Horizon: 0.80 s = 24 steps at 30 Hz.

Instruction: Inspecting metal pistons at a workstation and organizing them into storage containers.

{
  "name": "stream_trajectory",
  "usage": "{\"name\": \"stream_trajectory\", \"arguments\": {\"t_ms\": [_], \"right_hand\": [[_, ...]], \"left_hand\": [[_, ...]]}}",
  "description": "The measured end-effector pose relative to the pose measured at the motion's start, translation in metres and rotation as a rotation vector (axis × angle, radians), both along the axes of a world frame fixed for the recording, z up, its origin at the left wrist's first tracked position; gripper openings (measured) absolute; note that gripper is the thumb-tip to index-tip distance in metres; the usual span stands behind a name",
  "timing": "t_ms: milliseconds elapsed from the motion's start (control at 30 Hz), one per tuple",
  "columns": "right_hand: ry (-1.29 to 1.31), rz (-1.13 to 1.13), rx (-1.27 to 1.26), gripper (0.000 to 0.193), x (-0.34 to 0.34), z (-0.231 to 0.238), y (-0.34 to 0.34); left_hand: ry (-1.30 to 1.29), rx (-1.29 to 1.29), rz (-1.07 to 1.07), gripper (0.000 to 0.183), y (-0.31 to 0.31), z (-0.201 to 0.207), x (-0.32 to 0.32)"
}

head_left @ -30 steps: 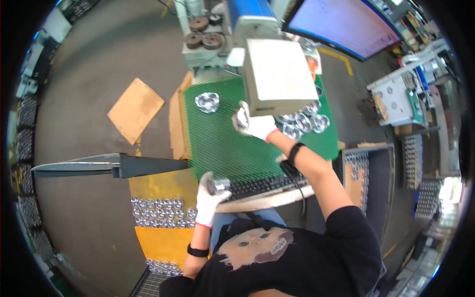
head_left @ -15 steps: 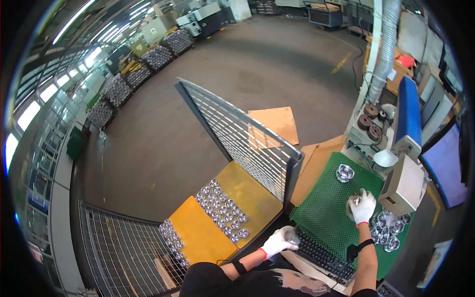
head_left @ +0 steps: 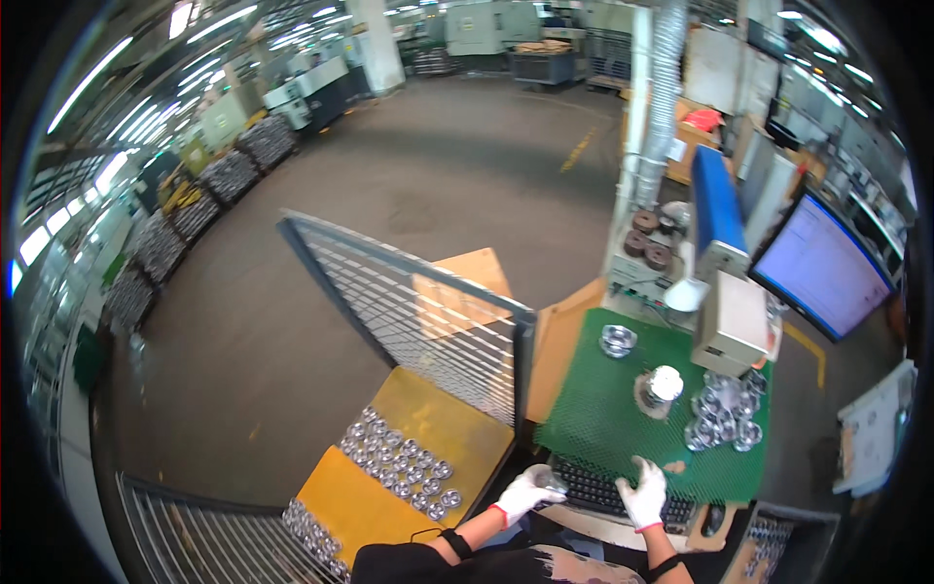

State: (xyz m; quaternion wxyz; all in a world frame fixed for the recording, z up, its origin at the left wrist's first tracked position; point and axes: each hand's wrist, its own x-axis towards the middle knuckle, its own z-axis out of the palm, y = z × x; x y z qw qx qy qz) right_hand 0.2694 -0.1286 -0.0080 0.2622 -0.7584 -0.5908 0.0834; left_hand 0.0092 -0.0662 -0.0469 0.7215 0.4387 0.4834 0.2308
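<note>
My left hand point(head_left: 526, 492), in a white glove, is closed around a shiny round metal part point(head_left: 553, 482) beside the left end of a black keyboard point(head_left: 593, 490). Over the keyboard's right half is my right hand point(head_left: 642, 493), also gloved, its fingers apart and holding nothing. Beyond it, on the green mesh mat point(head_left: 584, 428), a bright metal cylinder point(head_left: 665, 382) stands on or against a dull round base point(head_left: 650, 397). Farther off on the mat sits a single shiny metal part point(head_left: 618, 341). Several similar metal parts point(head_left: 722, 414) are clustered at the mat's right.
Rows of metal parts point(head_left: 399, 462) lie on yellow boards point(head_left: 336, 501) to my left, inside a wire-mesh crate whose raised side point(head_left: 409, 292) stands beyond. A grey box point(head_left: 732, 316), a blue-covered device point(head_left: 718, 204) and a monitor point(head_left: 825, 261) flank the mat's far right.
My right hand has drawn back from the round base to the keyboard, leaving the cylinder there. My left hand keeps its metal part. The whole view has swung to the right.
</note>
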Motion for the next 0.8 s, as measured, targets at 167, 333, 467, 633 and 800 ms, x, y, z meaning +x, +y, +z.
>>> {"name": "stream_trajectory", "arguments": {"t_ms": [167, 333, 467, 633, 800], "right_hand": [[0.152, 0.154, -0.095, 0.055, -0.023, 0.010, -0.009], [0.214, 0.354, -0.235, 0.064, -0.058, 0.032, -0.018], [0.203, 0.363, -0.149, 0.042, -0.068, 0.023, -0.002], [0.471, 0.089, -0.230, 0.038, -0.060, -0.024, 0.055], [0.514, -0.270, -0.176, 0.039, -0.038, -0.037, 0.163]], "left_hand": [[-0.057, -0.175, 0.052, 0.063, -0.008, 0.019, 0.001], [-0.327, -0.598, -0.102, 0.040, -0.001, -0.004, 0.005], [-0.368, -0.693, -0.295, 0.019, 0.018, -0.004, 0.018], [-0.732, -0.935, -0.018, 0.060, 0.048, 0.005, -0.006], [-0.458, -0.563, 0.272, 0.071, 0.047, 0.000, -0.035]]}}
